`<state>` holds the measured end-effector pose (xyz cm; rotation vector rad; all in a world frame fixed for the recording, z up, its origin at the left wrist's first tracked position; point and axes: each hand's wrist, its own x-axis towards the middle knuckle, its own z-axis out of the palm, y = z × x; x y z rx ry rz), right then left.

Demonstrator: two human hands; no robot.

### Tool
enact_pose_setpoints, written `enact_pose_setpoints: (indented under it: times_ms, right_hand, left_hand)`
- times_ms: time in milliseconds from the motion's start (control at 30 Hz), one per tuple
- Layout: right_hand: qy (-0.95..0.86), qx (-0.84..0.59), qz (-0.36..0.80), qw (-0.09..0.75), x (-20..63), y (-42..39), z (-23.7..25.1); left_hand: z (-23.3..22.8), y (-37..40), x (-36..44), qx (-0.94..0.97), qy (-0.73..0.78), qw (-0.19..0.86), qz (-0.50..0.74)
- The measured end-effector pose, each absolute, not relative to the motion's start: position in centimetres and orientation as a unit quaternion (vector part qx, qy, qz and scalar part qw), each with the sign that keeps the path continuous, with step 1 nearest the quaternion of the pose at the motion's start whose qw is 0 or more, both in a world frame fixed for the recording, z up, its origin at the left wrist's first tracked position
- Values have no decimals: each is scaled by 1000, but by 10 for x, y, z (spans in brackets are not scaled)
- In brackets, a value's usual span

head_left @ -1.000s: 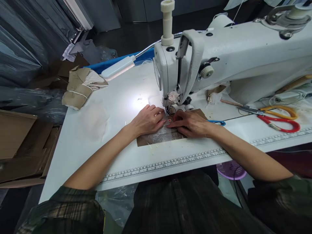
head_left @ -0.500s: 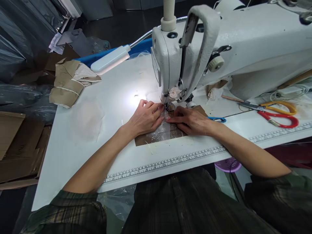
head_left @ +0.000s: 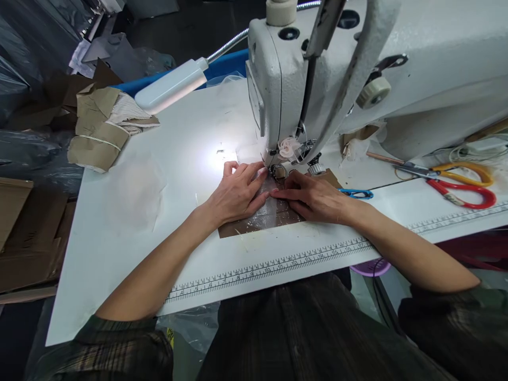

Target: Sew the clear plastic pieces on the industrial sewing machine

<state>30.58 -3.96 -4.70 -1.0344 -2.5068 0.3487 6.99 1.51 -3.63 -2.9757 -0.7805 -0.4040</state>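
A brown piece with a clear plastic film over it (head_left: pixel 265 218) lies flat on the white sewing table (head_left: pixel 166 222), its far edge under the presser foot (head_left: pixel 278 172) of the white sewing machine (head_left: pixel 357 74). My left hand (head_left: pixel 237 191) presses flat on the piece's left part, fingers spread toward the needle. My right hand (head_left: pixel 313 197) presses on its right part, fingertips beside the presser foot. Both hands lie close together, almost touching. A small pale fabric flower (head_left: pixel 289 147) hangs at the machine head.
Red and yellow-handled scissors (head_left: pixel 456 185) and blue snips (head_left: pixel 356 193) lie at the right. A gooseneck lamp (head_left: pixel 171 91) lights the needle area. A tied bundle of brown paper (head_left: pixel 99 135) sits at the far left. Cardboard (head_left: pixel 24 233) is stacked left of the table. A printed ruler (head_left: pixel 273 263) runs along the front edge.
My head has moved closer and lower toward the machine. Both hands have edged slightly forward with the piece toward the needle.
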Motion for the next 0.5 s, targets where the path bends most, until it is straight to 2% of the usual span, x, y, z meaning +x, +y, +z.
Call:
enact_pose_setpoints:
  times_ms: [500]
  right_hand:
    - [-902, -364, 113, 201, 306, -39, -45]
  left_hand:
    - [-39, 15, 70, -961, -231, 28, -146]
